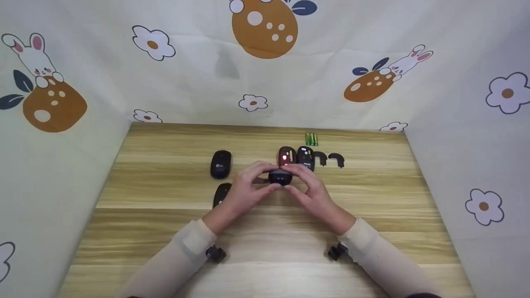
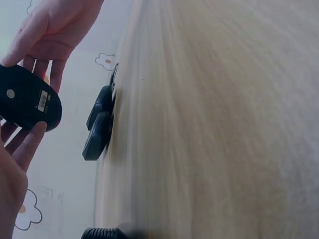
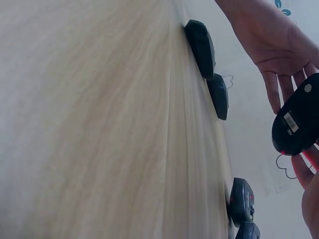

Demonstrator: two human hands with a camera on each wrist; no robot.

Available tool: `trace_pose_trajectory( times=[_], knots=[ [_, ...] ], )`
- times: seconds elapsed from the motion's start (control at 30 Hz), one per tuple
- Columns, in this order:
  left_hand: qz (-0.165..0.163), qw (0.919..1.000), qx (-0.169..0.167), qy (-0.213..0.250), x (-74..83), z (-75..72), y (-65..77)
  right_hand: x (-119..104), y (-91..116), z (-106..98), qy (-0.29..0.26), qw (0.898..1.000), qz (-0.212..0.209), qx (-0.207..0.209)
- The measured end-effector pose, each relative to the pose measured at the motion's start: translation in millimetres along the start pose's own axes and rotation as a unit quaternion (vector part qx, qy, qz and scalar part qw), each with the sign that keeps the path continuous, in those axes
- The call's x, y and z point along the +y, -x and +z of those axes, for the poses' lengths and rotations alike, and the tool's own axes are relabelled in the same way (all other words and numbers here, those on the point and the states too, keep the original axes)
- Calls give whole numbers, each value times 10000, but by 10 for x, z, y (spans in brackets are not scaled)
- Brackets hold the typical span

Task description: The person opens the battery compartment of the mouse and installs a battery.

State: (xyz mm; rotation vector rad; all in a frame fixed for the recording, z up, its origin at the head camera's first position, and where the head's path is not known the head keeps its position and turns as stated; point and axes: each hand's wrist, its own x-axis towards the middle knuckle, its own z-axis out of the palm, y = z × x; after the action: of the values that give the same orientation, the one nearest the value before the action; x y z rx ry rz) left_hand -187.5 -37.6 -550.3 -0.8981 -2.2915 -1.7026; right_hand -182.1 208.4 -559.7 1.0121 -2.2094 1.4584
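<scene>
Between both hands is a black computer mouse point(image 1: 280, 177), gripped at its two sides and lifted off the table. My left hand point(image 1: 244, 186) has its fingers on the far edge and its thumb on the near edge. Likewise, my right hand point(image 1: 316, 194) pinches the other side with fingers and thumb. The underside of this mouse point(image 2: 31, 97), with a white label and a small round sticker, faces down and shows in both wrist views. A red glow lies on its edge and on the fingertips in the right wrist view.
Two overturned mice point(image 1: 287, 154) point(image 1: 305, 156) lie behind the hands, one with a red light. Beside them are two curved black covers point(image 1: 320, 158) point(image 1: 336, 160); green batteries point(image 1: 311, 139) lie farther back. Two more mice point(image 1: 221, 164) point(image 1: 221, 193) sit at left. Patterned cloth point(image 1: 194, 82) surrounds the table.
</scene>
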Motion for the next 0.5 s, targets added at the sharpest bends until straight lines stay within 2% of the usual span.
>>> trace_pose_trajectory(
  times=[0.2, 0.5],
  knots=[
    [-225, 9996, -157, -62, -3, 8, 9, 1, 26, -4, -129, 9993, 339, 77],
    [-505, 9978, -409, -158, 28, -2, -11, -59, 22, -19, -492, 9962, 715, -25]
  ],
)
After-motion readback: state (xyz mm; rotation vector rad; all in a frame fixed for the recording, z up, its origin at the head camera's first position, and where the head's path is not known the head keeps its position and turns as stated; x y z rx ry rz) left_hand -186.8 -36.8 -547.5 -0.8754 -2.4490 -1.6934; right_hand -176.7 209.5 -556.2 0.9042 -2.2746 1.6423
